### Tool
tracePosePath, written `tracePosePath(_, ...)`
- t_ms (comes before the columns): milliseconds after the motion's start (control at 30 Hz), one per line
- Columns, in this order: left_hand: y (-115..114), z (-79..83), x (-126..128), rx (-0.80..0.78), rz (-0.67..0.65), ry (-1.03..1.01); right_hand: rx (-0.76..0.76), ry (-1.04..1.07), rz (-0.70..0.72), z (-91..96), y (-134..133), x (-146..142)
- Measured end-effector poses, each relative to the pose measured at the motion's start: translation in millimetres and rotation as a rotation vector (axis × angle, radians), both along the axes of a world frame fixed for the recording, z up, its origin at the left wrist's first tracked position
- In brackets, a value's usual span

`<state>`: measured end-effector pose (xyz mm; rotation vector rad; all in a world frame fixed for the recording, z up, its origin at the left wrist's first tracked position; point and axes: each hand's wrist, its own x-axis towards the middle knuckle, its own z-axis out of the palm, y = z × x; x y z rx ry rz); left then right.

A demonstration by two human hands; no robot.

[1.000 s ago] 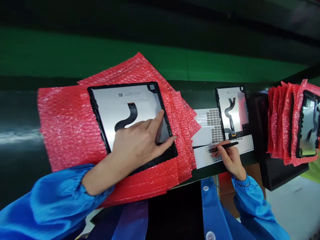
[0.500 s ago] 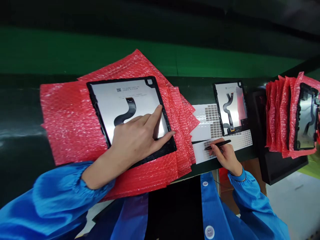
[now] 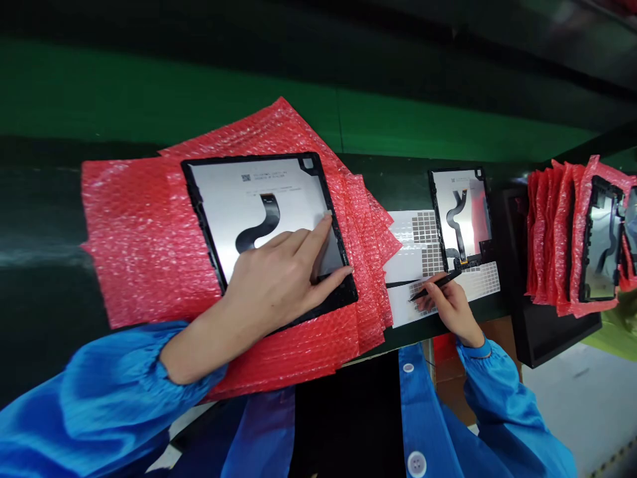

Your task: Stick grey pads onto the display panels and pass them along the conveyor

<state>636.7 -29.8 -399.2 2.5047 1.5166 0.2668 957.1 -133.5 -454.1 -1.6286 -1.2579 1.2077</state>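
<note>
My left hand rests over a framed display panel, silver-backed with a black rim and a curved black ribbon cable. Its index finger and thumb are apart at the panel's right edge; the other fingers are bent. The panel lies on a pile of red bubble-wrap bags. In my right hand are black tweezers, held like a pen. Their tip touches or hovers just over a white sheet of small grey stickers; I cannot tell which.
A second display panel lies flat on the sticker sheets. At far right, several panels in red bubble bags stand upright in a black tray. The dark green table runs beneath, with its front edge near my body.
The view has shifted slightly, so the left panel and pile sit a little further right. The tweezers now lean at a steeper angle over the sheet. My left hand stays on the panel.
</note>
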Motion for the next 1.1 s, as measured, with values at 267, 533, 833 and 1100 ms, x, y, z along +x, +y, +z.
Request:
tracePosePath(267, -17.1, 23.5, -45.3, 0.043, -0.188, -0.047, 0.062, 0.189, -0.126, 38.3, 33.7, -24.7)
tracePosePath(533, -9.9, 11.1, -52.1, 0.043, -0.262, 0.147, 0.254, 0.203, 0.02, 84.3, 119.7, -164.1)
tracePosePath(833, -19.8, -15.2, -50.1, -0.046, -0.083, -0.261, 0.177, 0.094, 0.175, 69.7, 162.6, -237.3)
tracePosePath(1100, -19.8, -18.9, -49.4, -0.11, -0.026, -0.41, 0.177, 0.037, 0.175, 67.0, 168.7, -240.9)
